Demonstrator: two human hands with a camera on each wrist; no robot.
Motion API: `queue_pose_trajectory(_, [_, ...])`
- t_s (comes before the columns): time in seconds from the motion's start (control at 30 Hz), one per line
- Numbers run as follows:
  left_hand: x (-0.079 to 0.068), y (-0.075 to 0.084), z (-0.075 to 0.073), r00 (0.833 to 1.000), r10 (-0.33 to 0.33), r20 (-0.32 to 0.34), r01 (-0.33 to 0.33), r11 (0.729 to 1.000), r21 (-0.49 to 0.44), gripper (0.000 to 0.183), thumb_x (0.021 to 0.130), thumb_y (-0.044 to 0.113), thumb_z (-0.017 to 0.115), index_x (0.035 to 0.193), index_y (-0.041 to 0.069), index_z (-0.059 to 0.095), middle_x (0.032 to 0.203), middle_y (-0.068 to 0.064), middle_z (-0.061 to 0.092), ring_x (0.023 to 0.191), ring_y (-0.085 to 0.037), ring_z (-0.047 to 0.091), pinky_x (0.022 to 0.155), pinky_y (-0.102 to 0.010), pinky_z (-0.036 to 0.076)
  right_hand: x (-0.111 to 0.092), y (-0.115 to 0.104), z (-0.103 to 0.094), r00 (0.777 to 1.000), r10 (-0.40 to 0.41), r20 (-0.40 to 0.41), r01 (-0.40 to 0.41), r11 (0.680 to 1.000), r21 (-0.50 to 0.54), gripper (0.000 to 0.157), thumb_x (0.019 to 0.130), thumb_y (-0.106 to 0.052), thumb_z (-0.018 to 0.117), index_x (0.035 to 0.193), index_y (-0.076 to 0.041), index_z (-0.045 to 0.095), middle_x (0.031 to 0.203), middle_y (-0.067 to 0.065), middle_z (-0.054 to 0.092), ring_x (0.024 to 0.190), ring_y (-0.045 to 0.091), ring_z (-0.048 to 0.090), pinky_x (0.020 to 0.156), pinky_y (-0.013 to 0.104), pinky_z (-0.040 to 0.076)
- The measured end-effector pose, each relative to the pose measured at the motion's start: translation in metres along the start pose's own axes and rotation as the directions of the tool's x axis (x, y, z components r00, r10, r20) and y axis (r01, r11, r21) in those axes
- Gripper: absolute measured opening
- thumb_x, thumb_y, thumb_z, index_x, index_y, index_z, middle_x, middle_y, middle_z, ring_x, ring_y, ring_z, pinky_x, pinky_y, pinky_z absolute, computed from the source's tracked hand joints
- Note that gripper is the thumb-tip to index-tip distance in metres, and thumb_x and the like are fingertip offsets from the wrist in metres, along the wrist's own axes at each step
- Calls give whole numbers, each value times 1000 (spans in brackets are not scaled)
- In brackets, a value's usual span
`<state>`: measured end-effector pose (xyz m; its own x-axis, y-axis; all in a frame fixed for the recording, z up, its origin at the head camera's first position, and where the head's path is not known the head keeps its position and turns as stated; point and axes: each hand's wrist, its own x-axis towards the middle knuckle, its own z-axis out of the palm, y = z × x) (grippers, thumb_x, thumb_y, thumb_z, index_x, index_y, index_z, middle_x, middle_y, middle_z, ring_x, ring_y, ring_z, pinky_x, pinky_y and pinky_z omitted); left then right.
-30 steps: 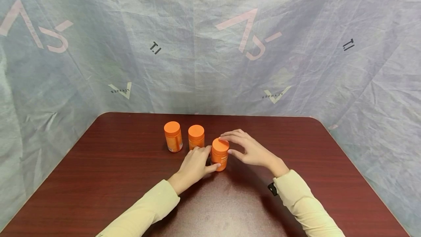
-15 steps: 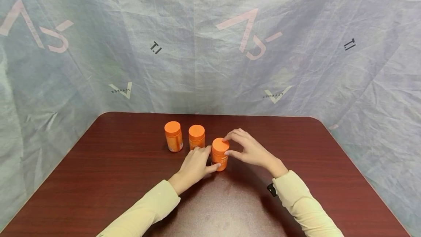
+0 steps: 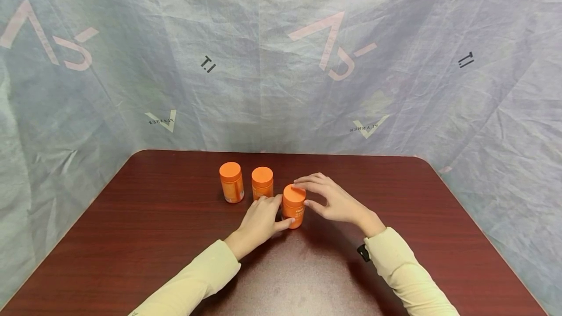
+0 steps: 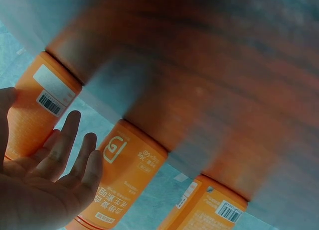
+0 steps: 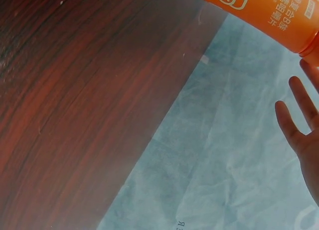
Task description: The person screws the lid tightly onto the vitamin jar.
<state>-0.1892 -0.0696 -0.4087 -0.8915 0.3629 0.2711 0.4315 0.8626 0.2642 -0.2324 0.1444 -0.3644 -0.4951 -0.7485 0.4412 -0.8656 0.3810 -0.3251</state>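
An orange plastic bottle [image 3: 293, 212] with a round screw lid [image 3: 294, 193] stands upright on the dark wood table. My left hand [image 3: 256, 221] grips its body low down, thumb across the front and fingers round the far left side. In the left wrist view the bottle's barcode label [image 4: 50, 101] shows beside the fingers. My right hand [image 3: 335, 199] holds the lid between thumb and forefinger, the thumb at its right edge and fingertips at its back rim. In the right wrist view the remaining fingers [image 5: 295, 98] extend loosely, and the lid is mostly out of frame.
Two like orange bottles stand to the left: a nearer one [image 3: 262, 180] partly hidden behind my left hand, and another [image 3: 231, 183] farther left. A grey fabric backdrop [image 3: 259, 62] rises behind the table's far edge. A black band [image 3: 364, 252] sits at my right wrist.
My right fingertips drew back along the lid's rim toward the right, then reached forward over it again. The left hand and the bottles stay in place.
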Motion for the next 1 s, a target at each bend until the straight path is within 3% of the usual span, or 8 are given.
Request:
queue_pose_trajectory(0.13, [0, 0, 0, 1000, -3, 2, 3, 1000, 7, 56, 80, 51, 61, 116, 9, 55, 92, 0, 65, 85, -21, 58, 79, -39, 47, -1, 0, 0, 1000, -8, 8, 8, 1000, 5, 39, 85, -12, 61, 124, -14, 56, 126, 4, 55, 115, 18, 46, 96, 37, 36])
queue_pose_trajectory(0.57, [-1, 1, -1, 1000, -4, 11, 4, 1000, -11, 55, 81, 51, 61, 116, 9, 55, 95, -1, 66, 84, -20, 57, 79, -39, 46, 1, -2, 2, 998, 31, -60, -35, 998, -55, 33, 78, -27, 72, 107, -16, 61, 107, -5, 57, 105, 13, 47, 89, 37, 37])
queue_pose_trajectory(1.0, [0, 1, -1, 1000, -11, 14, 12, 1000, -11, 56, 80, 51, 61, 116, 9, 55, 97, -1, 66, 88, -22, 58, 81, -41, 46, 1, -1, -1, 1000, -1, -3, 1, 999, -38, 40, 84, -18, 63, 123, -17, 56, 127, -1, 54, 116, 19, 44, 93, 42, 35])
